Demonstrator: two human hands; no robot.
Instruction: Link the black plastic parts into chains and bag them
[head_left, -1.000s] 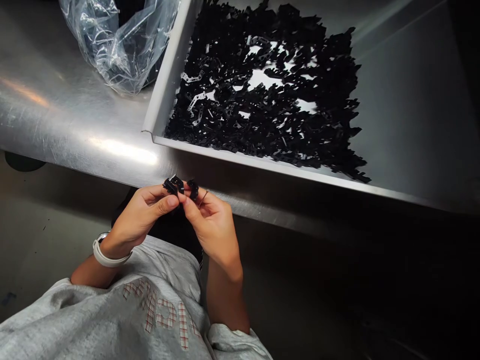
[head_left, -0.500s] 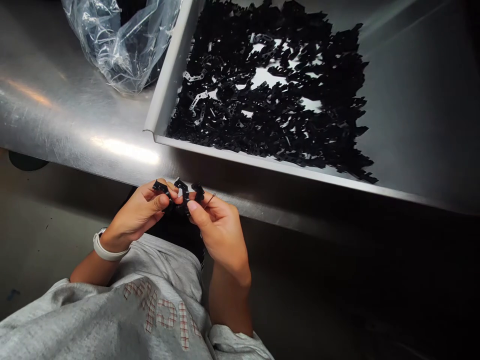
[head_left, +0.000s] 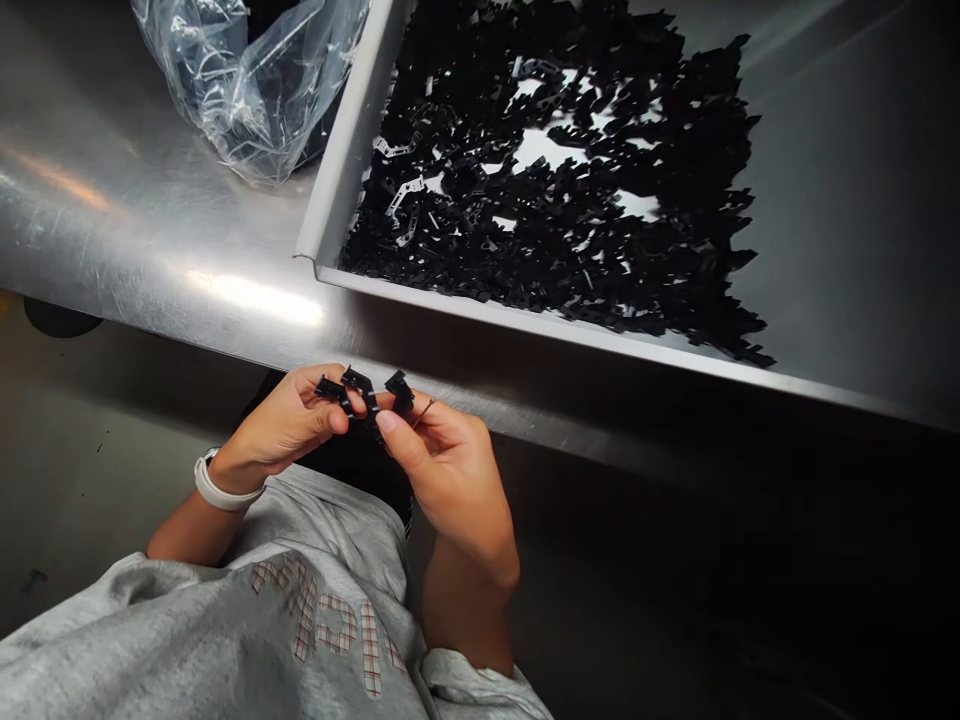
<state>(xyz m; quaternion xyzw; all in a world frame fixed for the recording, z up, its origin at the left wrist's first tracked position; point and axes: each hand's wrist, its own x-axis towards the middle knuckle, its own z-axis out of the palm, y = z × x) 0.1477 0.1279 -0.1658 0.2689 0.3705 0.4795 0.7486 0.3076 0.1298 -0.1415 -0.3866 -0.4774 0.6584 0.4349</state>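
My left hand (head_left: 300,420) is closed on a small black angled part (head_left: 332,390), pinched between thumb and fingers. My right hand (head_left: 450,470) is closed too, its thumb pressed on another black bent part (head_left: 361,385) that stands between the two hands. One more black piece (head_left: 400,388) sticks up behind the right thumb, within that hand's fingers. Both hands are close together, just off the front edge of the metal table. The lower ends of the parts are hidden by the fingers and the dark background.
A large white tray (head_left: 480,312) stands on the metal table (head_left: 172,250), holding a spread heap of small black parts (head_left: 465,200). Left of the tray lies a clear plastic bag (head_left: 255,100) with dark contents. The table's front edge runs just beyond my hands.
The black parts held by my hands have shifted slightly, the left one now nearer to the middle one. The whole view has moved a little; both hands keep their grip.
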